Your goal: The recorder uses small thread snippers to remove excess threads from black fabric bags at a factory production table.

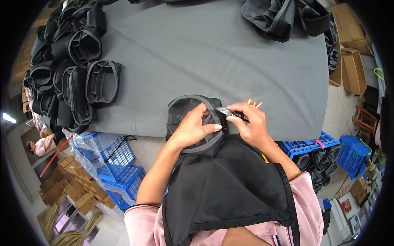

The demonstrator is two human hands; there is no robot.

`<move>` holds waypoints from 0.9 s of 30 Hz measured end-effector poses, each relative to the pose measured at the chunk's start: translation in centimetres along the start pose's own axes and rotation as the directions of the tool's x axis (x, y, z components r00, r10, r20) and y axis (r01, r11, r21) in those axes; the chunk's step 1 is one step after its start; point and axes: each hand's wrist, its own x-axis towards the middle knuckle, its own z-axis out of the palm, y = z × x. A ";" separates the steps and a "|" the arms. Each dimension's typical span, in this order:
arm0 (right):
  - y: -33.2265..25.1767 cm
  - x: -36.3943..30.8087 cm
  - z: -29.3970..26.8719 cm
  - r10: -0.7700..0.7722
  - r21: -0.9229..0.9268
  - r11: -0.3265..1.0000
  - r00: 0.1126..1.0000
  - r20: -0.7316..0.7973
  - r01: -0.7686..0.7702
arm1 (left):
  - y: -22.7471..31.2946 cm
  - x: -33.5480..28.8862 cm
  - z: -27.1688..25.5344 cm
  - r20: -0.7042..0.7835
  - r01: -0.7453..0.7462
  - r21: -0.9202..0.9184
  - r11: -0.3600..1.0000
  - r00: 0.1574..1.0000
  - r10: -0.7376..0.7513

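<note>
At the near edge of the grey-covered table sits a dark grey fabric pouch (174, 115), its open mouth facing up. My left hand (192, 128) grips the rim of the pouch, with fingers reaching inside and the thumb over the edge. Pinched in my right hand (252, 123) is a small pair of thread snips (224, 111), its metal blades pointing left at the pouch's right rim. Orange tips show behind that hand; what they belong to is partly hidden. A black apron (225, 184) covers my front, just below the pouch.
Many similar pouches (102, 82) are piled along the left side of the table (213, 61). More pouches (273, 18) lie at the far right. Blue plastic crates (123, 158) stand below the left edge, and another crate (305, 145) with pouches stands at right. Cardboard boxes (353, 69) lie beyond.
</note>
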 end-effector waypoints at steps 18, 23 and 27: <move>-0.8 -0.6 -0.1 -0.057 0.002 0.998 0.995 0.087 0.057 | 0.5 -0.5 -0.5 -0.149 -0.130 -0.273 0.953 0.985 0.092; -1.1 -0.4 -0.3 -0.103 -0.084 0.990 0.990 0.093 0.111 | 0.5 -0.5 -0.7 -0.145 -0.123 -0.299 0.946 0.986 0.083; -1.9 -0.2 -0.9 -0.156 -0.045 0.987 0.985 -0.070 0.153 | 1.4 -0.5 -0.7 -0.146 -0.153 -0.342 0.927 0.983 0.109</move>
